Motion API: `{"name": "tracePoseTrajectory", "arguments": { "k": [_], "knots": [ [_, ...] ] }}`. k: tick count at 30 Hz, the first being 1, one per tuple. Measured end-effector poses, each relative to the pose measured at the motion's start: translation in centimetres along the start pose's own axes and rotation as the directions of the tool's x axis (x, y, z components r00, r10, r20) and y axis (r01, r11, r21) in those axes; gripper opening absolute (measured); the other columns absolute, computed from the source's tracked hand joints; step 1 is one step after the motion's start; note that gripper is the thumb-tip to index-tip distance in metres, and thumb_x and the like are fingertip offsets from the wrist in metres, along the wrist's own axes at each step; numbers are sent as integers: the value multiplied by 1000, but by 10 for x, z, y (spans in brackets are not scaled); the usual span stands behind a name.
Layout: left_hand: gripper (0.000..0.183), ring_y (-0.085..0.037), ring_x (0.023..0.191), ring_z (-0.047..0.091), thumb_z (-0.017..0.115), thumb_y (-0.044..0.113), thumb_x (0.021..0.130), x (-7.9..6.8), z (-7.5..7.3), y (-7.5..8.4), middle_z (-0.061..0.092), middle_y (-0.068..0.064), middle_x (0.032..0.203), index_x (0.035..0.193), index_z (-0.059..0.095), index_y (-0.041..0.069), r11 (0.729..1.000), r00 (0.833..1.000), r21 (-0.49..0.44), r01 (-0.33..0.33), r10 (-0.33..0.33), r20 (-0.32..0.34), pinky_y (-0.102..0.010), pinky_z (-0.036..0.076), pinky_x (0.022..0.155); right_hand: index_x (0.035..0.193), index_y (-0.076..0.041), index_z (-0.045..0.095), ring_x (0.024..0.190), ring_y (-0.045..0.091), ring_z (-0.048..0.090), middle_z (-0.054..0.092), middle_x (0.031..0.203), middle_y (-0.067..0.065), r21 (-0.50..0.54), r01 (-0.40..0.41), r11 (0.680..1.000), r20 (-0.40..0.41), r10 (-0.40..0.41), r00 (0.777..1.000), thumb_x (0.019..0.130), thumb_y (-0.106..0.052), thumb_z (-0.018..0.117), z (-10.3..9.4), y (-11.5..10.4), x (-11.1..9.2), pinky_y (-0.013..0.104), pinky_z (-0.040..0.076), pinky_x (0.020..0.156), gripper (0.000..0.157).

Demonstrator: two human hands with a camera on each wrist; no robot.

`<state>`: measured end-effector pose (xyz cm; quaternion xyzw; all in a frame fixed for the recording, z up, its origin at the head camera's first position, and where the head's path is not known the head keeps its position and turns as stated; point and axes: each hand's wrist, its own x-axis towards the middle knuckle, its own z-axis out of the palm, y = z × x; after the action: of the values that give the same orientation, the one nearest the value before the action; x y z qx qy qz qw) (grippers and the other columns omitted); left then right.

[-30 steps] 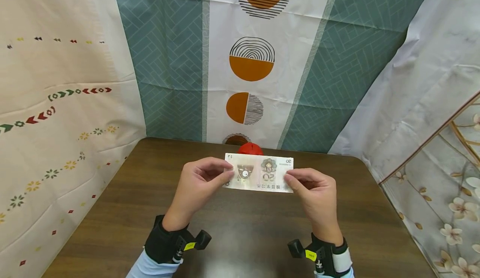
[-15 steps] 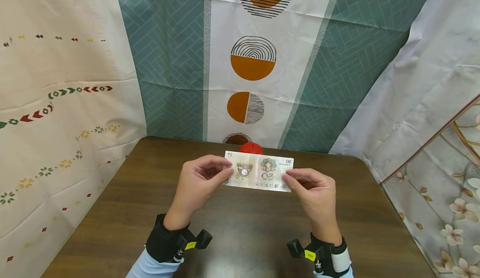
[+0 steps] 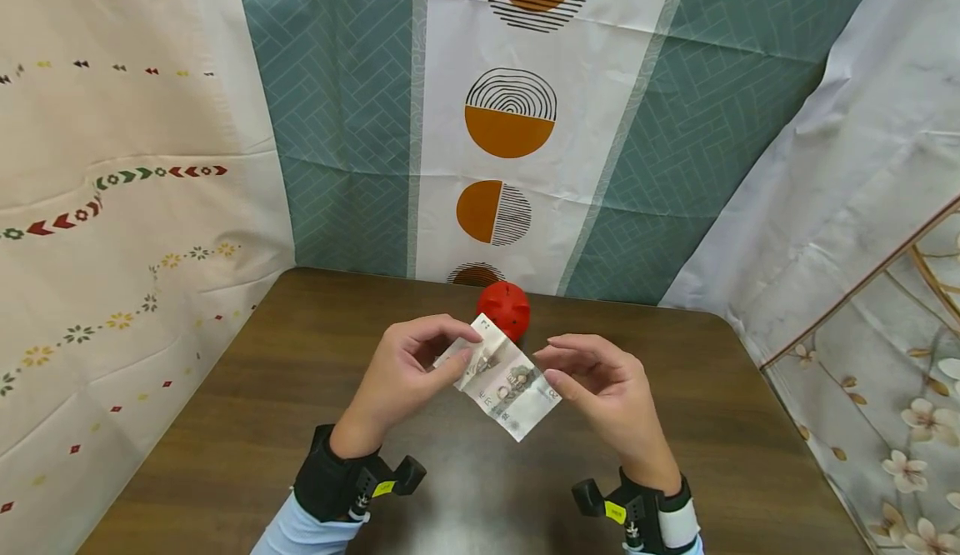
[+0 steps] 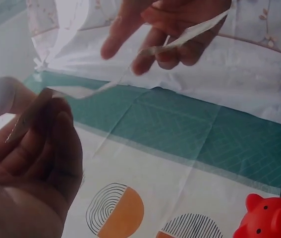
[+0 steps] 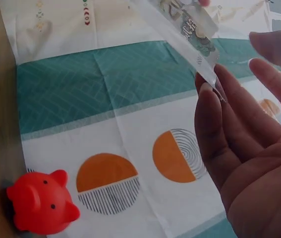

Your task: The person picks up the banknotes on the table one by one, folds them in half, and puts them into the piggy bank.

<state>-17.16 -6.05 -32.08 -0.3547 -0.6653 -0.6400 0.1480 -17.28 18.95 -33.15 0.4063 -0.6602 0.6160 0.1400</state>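
A pale paper banknote (image 3: 510,392) printed with a 20 is held up over the table, slanting down to the right and bent near its left end. My left hand (image 3: 408,372) pinches that end between thumb and fingers. My right hand (image 3: 600,392) is at the note's right corner, its thumb and forefinger spread apart. In the right wrist view the note's end (image 5: 202,64) lies against the fingers (image 5: 209,119). Behind the note, at the table's far side, sits a red piggy bank (image 3: 506,301), its lower part partly covered by the note.
A brown wooden table (image 3: 247,422) lies under both hands. Its far edge meets a hanging green and white cloth (image 3: 352,122) with orange circles. Patterned cream cloth (image 3: 150,205) hangs on the left, and floral white cloth (image 3: 885,288) on the right.
The note has turned from level, stretched between both hands, to a downward slant on the right. My right thumb and forefinger have let go of its right end. More of the piggy bank shows.
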Motion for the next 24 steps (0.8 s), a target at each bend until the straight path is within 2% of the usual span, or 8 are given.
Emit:
{"name": "tracePoseTrajectory", "arguments": {
  "k": [5,7,11,14,19,24],
  "knots": [
    [23,-22,72,53,55,-17,80,2,2,0,62,-13,88,95,63,-2,997,991,-46,-55,60,118,-27,50,56,119,-2,54,77,29,61,63,94,20,-72,-80,994,58,84,995,80,15,63,7,2,0,34,54,62,43],
    [24,-22,72,53,55,-18,79,2,3,0,61,-13,88,95,63,-2,995,985,-65,-70,80,154,-29,51,57,119,-1,53,74,26,60,64,89,16,-88,-93,992,91,101,991,78,16,63,10,3,0,34,53,59,45],
    [25,-20,72,53,55,-17,78,3,4,0,61,-12,88,95,64,-1,994,977,-67,-90,102,189,-28,50,55,119,1,53,68,23,59,64,83,13,-77,-110,991,158,121,980,78,15,65,14,4,0,33,52,53,45],
    [25,-19,71,53,56,-17,78,3,4,0,61,-12,89,96,63,-1,994,977,-66,-90,101,187,-27,50,53,120,0,53,67,23,60,64,80,14,-63,-125,990,173,134,976,80,11,66,15,4,-1,33,51,49,43],
    [39,-20,69,55,60,-17,78,3,7,-1,59,-12,84,114,55,-1,991,982,-88,-98,110,153,-30,51,53,117,0,55,66,26,61,64,80,16,-41,-143,989,128,147,981,81,12,65,16,5,-1,34,52,51,39],
    [61,-26,82,55,69,-15,73,3,9,-3,57,-13,92,127,45,2,991,986,-100,-93,105,129,-38,51,71,113,3,57,65,28,60,62,79,20,-21,-138,990,17,139,990,79,17,64,17,5,1,32,54,56,37]
  ]
}}
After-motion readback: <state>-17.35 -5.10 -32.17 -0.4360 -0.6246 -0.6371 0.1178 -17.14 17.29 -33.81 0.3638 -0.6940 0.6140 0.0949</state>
